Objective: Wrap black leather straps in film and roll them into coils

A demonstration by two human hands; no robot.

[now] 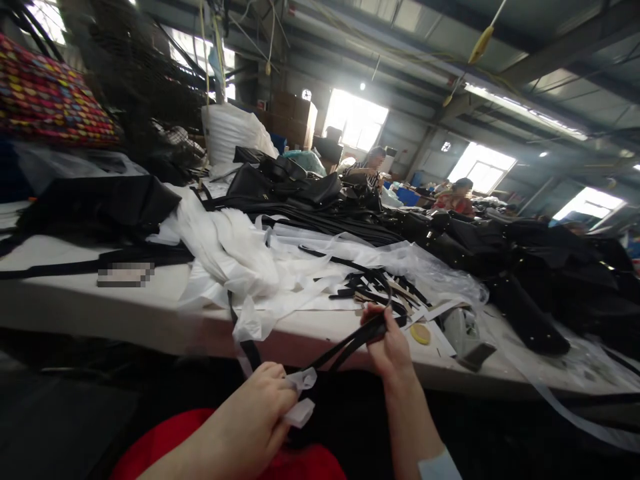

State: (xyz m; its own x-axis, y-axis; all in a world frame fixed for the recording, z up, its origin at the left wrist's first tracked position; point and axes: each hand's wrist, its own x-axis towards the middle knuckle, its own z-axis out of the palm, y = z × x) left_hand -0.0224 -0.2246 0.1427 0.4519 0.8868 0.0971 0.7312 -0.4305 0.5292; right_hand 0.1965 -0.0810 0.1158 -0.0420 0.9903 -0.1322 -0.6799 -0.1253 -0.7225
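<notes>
Pinching crumpled white wrap [303, 381], L hand [263, 408] in front of table [165, 287] could tear it w/ a hard tug; black straps [369, 331], bunched in curled R hand [391, 347] at table edge, might snag loose offcuts [371, 288] b/c they're v. close

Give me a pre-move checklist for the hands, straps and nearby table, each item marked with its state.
1. Right hand gripping black straps: ok.
2. Left hand holding white wrapping: ok.
3. Left hand also gripping the straps: cannot tell, fingers hide it.
4. Table just beyond the right hand free of loose strips: not ok, they lie piled there.
5. Yellow disc resting on the table: ok.
</notes>
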